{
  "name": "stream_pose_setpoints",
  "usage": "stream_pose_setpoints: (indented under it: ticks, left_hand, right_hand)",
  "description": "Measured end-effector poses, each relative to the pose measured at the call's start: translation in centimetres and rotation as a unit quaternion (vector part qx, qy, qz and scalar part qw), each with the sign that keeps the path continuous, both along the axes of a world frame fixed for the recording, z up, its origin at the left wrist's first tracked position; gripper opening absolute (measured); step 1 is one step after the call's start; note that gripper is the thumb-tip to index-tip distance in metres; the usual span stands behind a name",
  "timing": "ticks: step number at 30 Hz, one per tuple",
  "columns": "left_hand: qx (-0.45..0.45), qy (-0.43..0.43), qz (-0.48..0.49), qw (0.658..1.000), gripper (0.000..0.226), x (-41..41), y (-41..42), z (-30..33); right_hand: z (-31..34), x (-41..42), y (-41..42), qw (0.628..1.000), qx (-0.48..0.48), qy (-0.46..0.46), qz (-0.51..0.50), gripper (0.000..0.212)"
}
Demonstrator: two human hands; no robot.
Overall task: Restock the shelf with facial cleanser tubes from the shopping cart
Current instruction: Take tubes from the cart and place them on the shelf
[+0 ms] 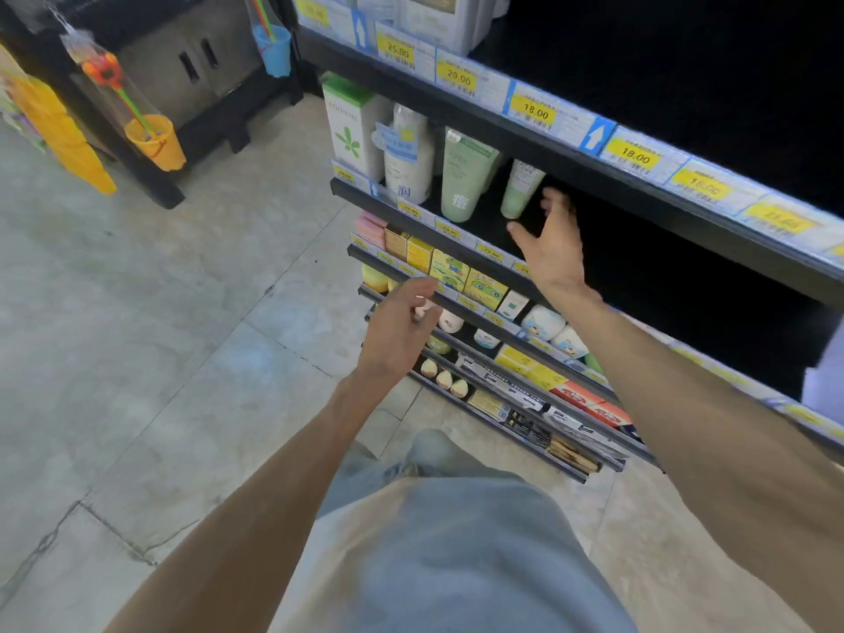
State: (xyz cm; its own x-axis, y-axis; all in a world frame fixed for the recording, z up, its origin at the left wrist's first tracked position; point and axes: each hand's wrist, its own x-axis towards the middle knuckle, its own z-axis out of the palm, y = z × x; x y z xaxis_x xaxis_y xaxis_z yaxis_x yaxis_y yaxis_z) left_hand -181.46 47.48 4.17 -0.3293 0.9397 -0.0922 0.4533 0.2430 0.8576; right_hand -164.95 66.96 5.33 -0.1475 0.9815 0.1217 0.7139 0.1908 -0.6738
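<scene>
Right hand [552,249] spread wide, empty, just beside small green tube [520,189] on shelf [456,221]; left hand [397,331] loosely curled, holding nothing

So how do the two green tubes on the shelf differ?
The front tube looks larger and shows a white character near its bottom; the back tube looks smaller, paler and is partly hidden. The front tube stands at the shelf edge; the back tube stands deeper, near the right hand. Both stand cap-down.

Head view, looking steeply down, close to shelf [456,223], probably rightward
</scene>
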Motion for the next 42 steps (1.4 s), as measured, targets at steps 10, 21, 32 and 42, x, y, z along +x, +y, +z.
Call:
stream_pose_setpoints:
  ticks: [10, 21, 32, 42]
  left_hand:
    - [0.022, 0.265, -0.135, 0.954, 0.044, 1.4, -3.7, 1.6]
    - [-0.006, 0.300, -0.291, 0.909, 0.057, 12.0, -14.8, 0.3]
    - [0.020, 0.343, -0.487, 0.803, 0.063, 33.4, -23.5, 0.1]
    - [0.059, 0.351, -0.604, 0.713, 0.065, 61.1, -33.9, -1.6]
  right_hand:
    - [1.8, 7.6, -13.1, 0.980, 0.052, -0.189, 0.029, 0.076]
    - [0.4, 19.2, -33.4, 0.966, -0.056, -0.247, -0.057, 0.087]
    - [-1.1, 37.7, -52.6, 0.933, -0.149, -0.231, -0.232, 0.094]
    - [-3.2, 59.8, -68.8, 0.879, -0.215, -0.191, -0.380, 0.095]
